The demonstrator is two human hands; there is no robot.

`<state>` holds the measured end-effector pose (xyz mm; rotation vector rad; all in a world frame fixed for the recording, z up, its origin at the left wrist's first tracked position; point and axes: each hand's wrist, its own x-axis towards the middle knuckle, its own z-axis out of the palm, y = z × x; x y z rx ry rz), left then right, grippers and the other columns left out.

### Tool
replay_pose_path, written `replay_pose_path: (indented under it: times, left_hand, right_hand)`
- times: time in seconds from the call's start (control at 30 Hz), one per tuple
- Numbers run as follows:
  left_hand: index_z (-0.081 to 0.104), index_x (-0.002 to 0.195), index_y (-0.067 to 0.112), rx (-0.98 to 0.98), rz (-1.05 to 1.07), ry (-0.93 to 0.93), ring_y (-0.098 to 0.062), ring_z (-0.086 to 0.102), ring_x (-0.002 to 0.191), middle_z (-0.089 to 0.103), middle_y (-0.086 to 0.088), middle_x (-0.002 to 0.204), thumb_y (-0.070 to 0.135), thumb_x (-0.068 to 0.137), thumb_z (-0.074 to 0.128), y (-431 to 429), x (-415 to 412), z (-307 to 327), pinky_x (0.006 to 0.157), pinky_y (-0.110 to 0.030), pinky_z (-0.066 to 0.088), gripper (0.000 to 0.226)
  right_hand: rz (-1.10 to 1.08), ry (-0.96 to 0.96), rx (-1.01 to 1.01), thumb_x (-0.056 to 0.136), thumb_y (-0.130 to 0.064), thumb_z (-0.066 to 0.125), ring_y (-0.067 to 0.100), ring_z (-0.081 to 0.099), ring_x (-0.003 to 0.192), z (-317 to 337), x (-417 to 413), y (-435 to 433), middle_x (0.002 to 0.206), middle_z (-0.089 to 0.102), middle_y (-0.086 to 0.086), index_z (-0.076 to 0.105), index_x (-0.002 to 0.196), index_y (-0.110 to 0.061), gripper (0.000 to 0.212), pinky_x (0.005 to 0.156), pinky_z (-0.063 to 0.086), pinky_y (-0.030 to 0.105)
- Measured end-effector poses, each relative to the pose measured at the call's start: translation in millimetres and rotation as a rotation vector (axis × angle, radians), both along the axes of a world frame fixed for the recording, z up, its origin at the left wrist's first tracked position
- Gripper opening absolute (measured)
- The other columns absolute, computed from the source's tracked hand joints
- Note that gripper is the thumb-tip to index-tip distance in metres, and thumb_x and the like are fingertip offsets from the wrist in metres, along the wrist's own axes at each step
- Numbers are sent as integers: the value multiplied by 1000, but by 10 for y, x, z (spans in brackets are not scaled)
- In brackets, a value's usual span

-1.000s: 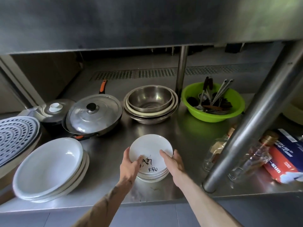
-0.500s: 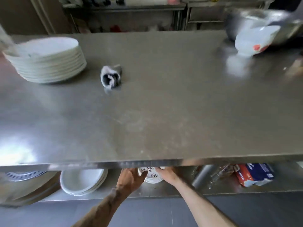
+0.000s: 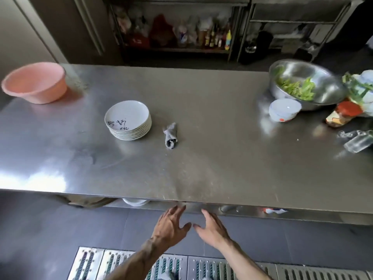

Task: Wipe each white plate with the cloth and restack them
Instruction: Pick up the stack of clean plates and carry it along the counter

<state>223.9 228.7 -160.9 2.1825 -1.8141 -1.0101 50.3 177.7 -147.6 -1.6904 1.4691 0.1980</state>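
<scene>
A stack of several white plates [image 3: 129, 119], the top one marked with black writing, stands on the steel table [image 3: 201, 158] left of centre. A rolled grey cloth [image 3: 171, 135] lies just right of the stack. My left hand [image 3: 170, 226] and my right hand [image 3: 211, 227] hover side by side below the table's front edge, fingers spread and holding nothing. Under the table edge a sliver of more white plates [image 3: 134, 201] shows on the lower shelf.
A pink basin [image 3: 35, 81] sits at the table's far left. At the right stand a steel bowl of greens [image 3: 304, 83], a small white bowl [image 3: 284, 110], a jar [image 3: 343, 114] and a glass bottle [image 3: 357, 139]. Floor drain grates [image 3: 201, 265] lie below.
My hands let go of the small plate stack on the lower shelf and came out from under the table, empty. The view rose from the shelf to the table top.
</scene>
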Motion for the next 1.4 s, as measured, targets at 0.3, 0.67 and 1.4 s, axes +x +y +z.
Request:
replay_pose_path:
  times: [0.3, 0.67, 1.4]
  left_hand:
    - [33, 159, 28, -118, 86, -40, -23, 34, 150, 36, -10, 163, 50, 96, 61, -118, 298, 1897, 120, -31, 28, 72]
    - [40, 157, 22, -285, 195, -185, -31, 45, 142, 44, -13, 158, 48, 94, 66, -673, 1385, 2873, 116, -38, 36, 73]
    - [26, 161, 26, -83, 278, 203, -29, 40, 144, 35, -10, 160, 54, 93, 66, -2251, 4023, 1461, 115, -36, 36, 84]
  right_hand:
    - [29, -112, -120, 93, -49, 61, 19, 36, 146, 1887, 172, -349, 160, 37, 2, 30, 158, -23, 77, 117, 32, 30]
    - [122, -227, -288, 91, -49, 63, 23, 39, 144, 2853, 1051, -1195, 156, 40, 3, 34, 154, -26, 74, 114, 35, 37]
    - [-174, -65, -226, 91, -44, 63, 19, 50, 121, 1773, 3476, -2432, 147, 51, -2, 46, 145, -31, 58, 81, 32, 9]
